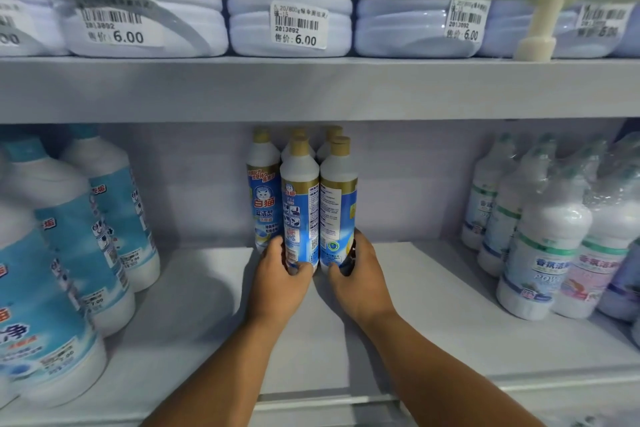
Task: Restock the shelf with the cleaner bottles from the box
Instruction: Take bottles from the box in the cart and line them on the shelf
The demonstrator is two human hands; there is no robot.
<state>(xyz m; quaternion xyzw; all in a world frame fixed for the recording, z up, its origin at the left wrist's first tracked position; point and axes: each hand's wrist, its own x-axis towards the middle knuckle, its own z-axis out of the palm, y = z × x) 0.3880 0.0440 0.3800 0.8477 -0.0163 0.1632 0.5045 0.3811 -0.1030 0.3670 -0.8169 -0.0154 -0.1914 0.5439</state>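
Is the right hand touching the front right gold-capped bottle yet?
Touching. The head view shows the right hand wrapped around the base of the front right gold-capped bottle, thumb across its label and fingers behind it, with no gap.

White cleaner bottles [318,208] with tan caps [299,146] wear blue labels edged in gold on a pale grey shelf [426,291]. Left, white bottles [69,253] carry turquoise labels; right, wrapped white bottles [540,246] show green bands. Above, pale blue jugs [291,24] bear white price tags [298,26].
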